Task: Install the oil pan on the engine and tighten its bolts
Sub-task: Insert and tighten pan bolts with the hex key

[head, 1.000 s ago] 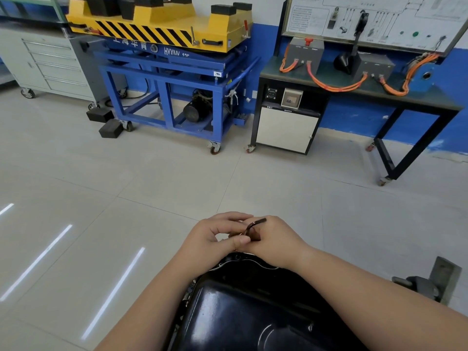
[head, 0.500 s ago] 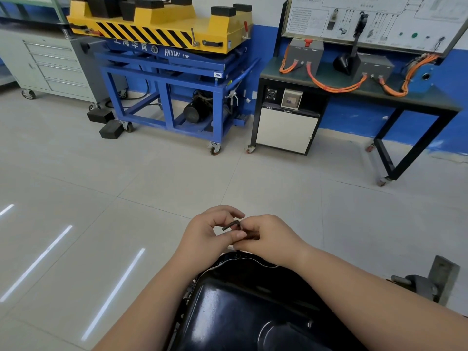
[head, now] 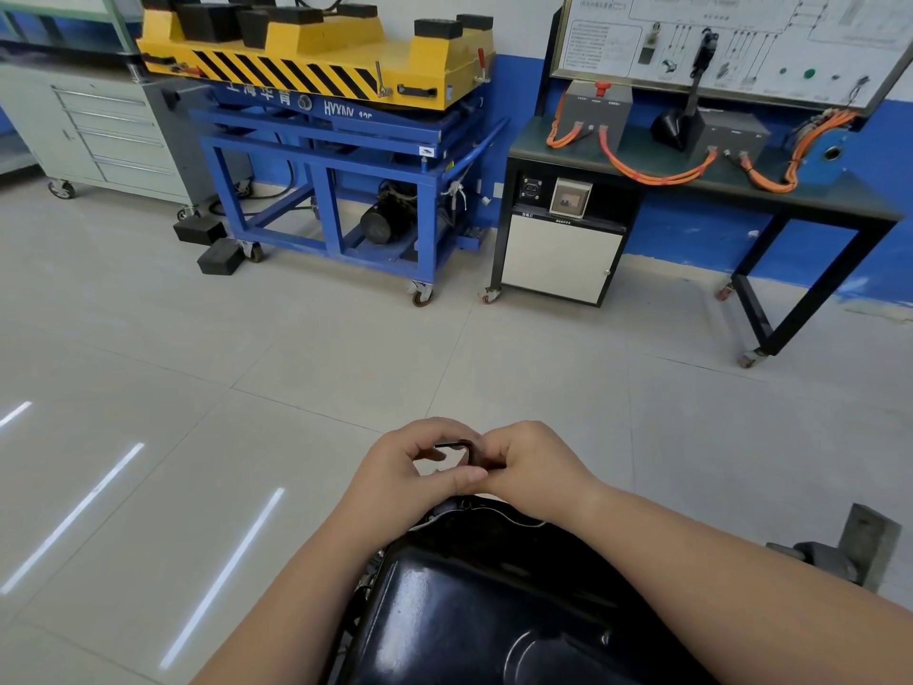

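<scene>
Head view: the only camera; it looks forward and down over both forearms to a workshop floor [head: 296,363].
Oil pan: glossy black oil pan [head: 494,610] at the bottom centre of the frame, closed side facing up, its far rim just below the two hands.
Left hand: the left hand [head: 405,469] is held over the pan's far end with its fingers curled, the forefinger arched over the free end of a small dark L-shaped key [head: 462,446] and the thumb stretched across to touch the right hand.
Right hand: the right hand [head: 536,467] is closed, its fingertips pinching the downward arm of the key near the bend.
Key: one arm lies level between the hands and the other points down toward the pan's rim; it looks like a hex key, though its lower tip is hidden behind the fingers, so I cannot tell what it meets.
Right of the pan: a grey metal bracket [head: 867,541] stands near the frame's right edge.
Far side, left: a grey drawer cabinet [head: 113,136] on castors.
Far side, middle: a blue wheeled trolley [head: 326,190] carrying a yellow platform [head: 316,51] with black stripes and black blocks on top.
Far side, right: a dark bench [head: 840,200] with grey boxes joined by orange cables [head: 657,178], under a white diagram board [head: 741,37].
</scene>
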